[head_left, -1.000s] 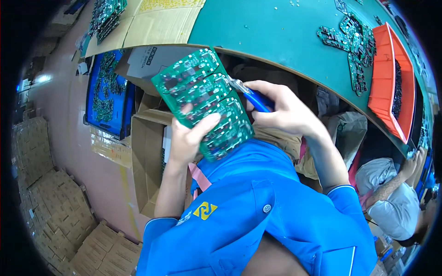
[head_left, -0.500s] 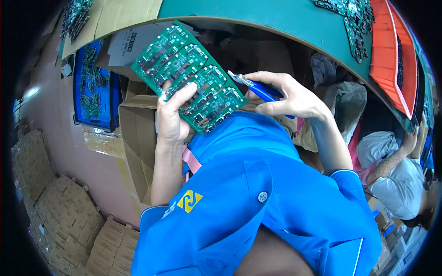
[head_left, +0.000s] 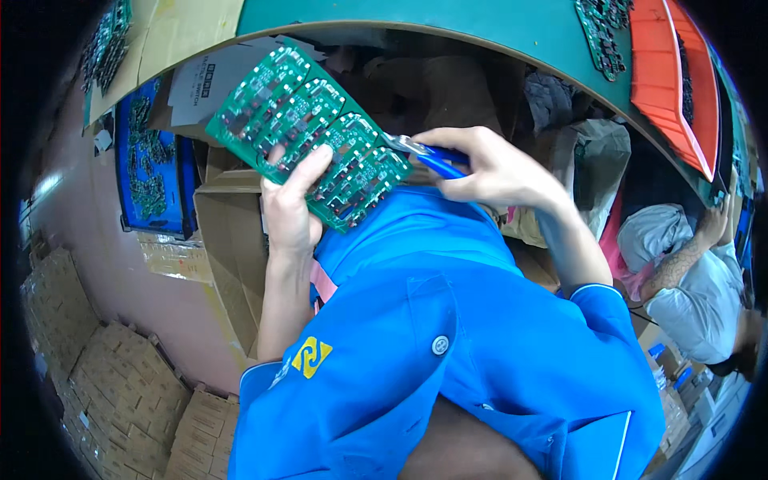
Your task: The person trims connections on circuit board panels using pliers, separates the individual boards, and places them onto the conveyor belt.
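Note:
A green circuit board panel (head_left: 320, 132), split by grooves into several sections with small parts on them, is tilted in front of me. My left hand (head_left: 292, 196) grips its lower left edge, thumb on the face. In my right hand (head_left: 496, 172) is a pair of blue-handled cutting pliers (head_left: 436, 156), fingers closed around the handles. The pliers' metal jaws are at the board's right edge, by a groove between two sections. Whether the jaws touch the board or bite into it I cannot tell.
A green worktable (head_left: 440, 18) curves across the top, with loose boards (head_left: 602, 40) and a red bin (head_left: 672, 88) at its right. A blue crate (head_left: 152, 172) of boards and an open cardboard box (head_left: 232, 240) stand left. Another person (head_left: 696, 296) sits at the right.
The plier jaws have come onto the board's right edge, and their handles have drawn closer together. The board appears slightly further left in the view, which has shifted a little.

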A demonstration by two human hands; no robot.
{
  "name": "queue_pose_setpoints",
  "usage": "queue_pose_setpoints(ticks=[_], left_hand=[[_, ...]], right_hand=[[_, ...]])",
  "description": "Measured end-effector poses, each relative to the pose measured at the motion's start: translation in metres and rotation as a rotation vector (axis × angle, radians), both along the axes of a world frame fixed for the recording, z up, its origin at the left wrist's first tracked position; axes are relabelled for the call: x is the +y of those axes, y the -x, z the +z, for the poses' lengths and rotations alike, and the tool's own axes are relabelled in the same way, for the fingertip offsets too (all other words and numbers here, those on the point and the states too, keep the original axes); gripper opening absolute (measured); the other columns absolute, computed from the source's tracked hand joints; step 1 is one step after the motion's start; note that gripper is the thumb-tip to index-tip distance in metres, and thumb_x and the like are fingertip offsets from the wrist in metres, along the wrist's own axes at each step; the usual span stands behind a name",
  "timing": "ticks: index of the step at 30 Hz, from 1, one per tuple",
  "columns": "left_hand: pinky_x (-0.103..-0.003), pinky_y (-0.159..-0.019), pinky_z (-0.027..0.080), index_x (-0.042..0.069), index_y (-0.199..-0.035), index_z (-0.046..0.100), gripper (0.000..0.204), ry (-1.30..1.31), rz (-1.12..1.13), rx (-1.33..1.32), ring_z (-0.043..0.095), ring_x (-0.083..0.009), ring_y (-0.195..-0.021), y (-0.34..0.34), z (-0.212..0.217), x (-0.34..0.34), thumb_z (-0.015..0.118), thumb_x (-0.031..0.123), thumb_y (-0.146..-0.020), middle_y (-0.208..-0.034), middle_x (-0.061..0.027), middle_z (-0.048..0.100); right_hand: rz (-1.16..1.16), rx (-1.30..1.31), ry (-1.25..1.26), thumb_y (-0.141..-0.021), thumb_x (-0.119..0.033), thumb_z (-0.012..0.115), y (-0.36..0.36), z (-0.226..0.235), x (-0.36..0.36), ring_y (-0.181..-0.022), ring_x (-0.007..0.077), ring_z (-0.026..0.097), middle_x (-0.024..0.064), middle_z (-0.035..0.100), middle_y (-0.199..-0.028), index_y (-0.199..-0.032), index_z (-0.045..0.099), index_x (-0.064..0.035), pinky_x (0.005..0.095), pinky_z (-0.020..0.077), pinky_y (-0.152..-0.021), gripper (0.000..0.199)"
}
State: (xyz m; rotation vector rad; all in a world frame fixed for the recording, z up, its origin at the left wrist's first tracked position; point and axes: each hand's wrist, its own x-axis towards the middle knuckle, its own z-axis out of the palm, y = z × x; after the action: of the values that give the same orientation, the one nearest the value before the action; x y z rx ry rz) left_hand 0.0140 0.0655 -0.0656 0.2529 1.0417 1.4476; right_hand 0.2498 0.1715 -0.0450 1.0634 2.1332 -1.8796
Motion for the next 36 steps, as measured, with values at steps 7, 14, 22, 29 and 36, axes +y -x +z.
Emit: queue_pose_setpoints(ticks=[7, 14, 22, 29, 36], left_hand=[[-0.038, -0.088, 0.056, -0.001, -0.127, 0.057, 0.039, 0.185, 0.068, 0.224, 0.067, -0.023, -0.098, -0.011, -0.008, -0.004, 0.063, -0.004, -0.089, -0.114, -0.0128, 0.067], [-0.038, -0.088, 0.058, 0.003, -0.131, 0.055, 0.038, 0.106, -0.002, 0.235, 0.067, -0.0207, -0.102, 0.031, -0.032, -0.005, 0.061, 0.0, -0.094, -0.117, -0.0117, 0.065], [-0.032, -0.084, 0.054, -0.004, -0.116, 0.064, 0.028, 0.027, -0.52, 0.635, 0.068, -0.017, -0.09, 0.031, -0.001, 0.009, 0.069, 0.002, -0.089, -0.106, -0.0077, 0.071], [-0.043, -0.073, 0.052, 0.003, -0.104, 0.069, 0.028, -0.133, -1.197, 1.499, 0.067, -0.035, -0.075, 0.046, 0.055, 0.034, 0.067, 0.013, -0.079, -0.082, -0.0205, 0.068], [-0.045, -0.08, 0.055, 0.004, -0.108, 0.074, 0.034, -0.185, -1.38, 1.705, 0.068, -0.0385, -0.083, 0.037, 0.097, 0.047, 0.068, 0.013, -0.076, -0.084, -0.0216, 0.069]], right_hand=[[-0.179, -0.232, -0.79, -0.073, -0.011, 0.068, -0.007, -0.024, -0.042, -0.092, 0.0385, 0.067, 0.0201, 0.067, -0.104, -0.118, 0.063, -0.0003, 0.047, 0.056, -0.079, 0.046], [-0.226, -0.646, -0.515, -0.068, -0.012, 0.07, -0.143, 0.083, -0.091, -0.1, 0.0366, 0.066, 0.0162, 0.067, -0.106, -0.126, 0.063, -0.0044, 0.0428, 0.0527, -0.087, 0.059], [-0.249, -1.362, -0.404, -0.068, -0.019, 0.069, -0.202, 0.032, -0.12, -0.099, 0.0403, 0.067, 0.0225, 0.069, -0.103, -0.119, 0.069, -0.0075, 0.045, 0.0544, -0.089, 0.052], [-0.063, -0.108, -0.993, -0.069, -0.018, 0.068, -0.034, 0.085, -0.042, -0.1, 0.0342, 0.06, 0.0143, 0.062, -0.103, -0.127, 0.06, -0.0063, 0.0441, 0.0481, -0.088, 0.06], [0.294, 0.041, -1.154, -0.069, -0.02, 0.072, 0.008, 0.077, -0.009, -0.101, 0.0332, 0.061, 0.0118, 0.064, -0.106, -0.121, 0.063, -0.0065, 0.0433, 0.0487, -0.093, 0.055]])
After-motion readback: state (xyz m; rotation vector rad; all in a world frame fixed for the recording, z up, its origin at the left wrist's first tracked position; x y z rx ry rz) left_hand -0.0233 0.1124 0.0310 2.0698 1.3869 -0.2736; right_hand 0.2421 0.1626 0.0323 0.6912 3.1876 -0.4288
